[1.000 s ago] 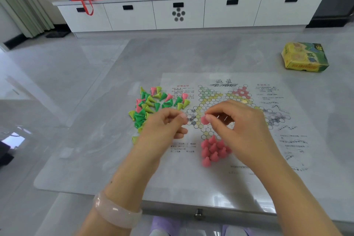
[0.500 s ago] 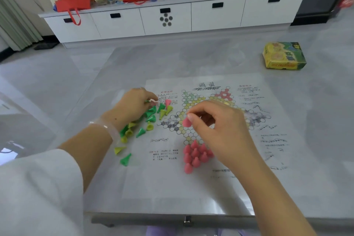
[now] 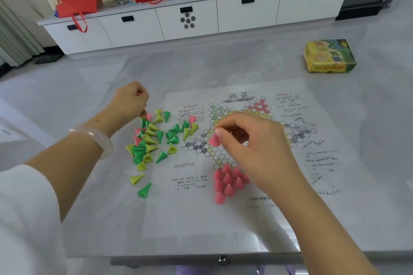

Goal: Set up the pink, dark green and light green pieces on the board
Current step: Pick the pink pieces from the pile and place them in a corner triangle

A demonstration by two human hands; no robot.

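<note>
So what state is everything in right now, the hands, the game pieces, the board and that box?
Right hand: pinches one pink piece above the board.
Left hand: fingers curled at the top edge of the loose pile, which is mixed and mostly tipped over.
Pink cluster: standing upright in the board's near corner.
Board: lying flat.
Game box: appears closed.

The left hand (image 3: pixel 130 100) has reached from the board to the loose pile (image 3: pixel 154 138).

Right hand (image 3: pixel 257 147) hides board (image 3: pixel 223 156) cells; left hand (image 3: pixel 131 101) fingertips curled out of sight; board print too small to read.
</note>
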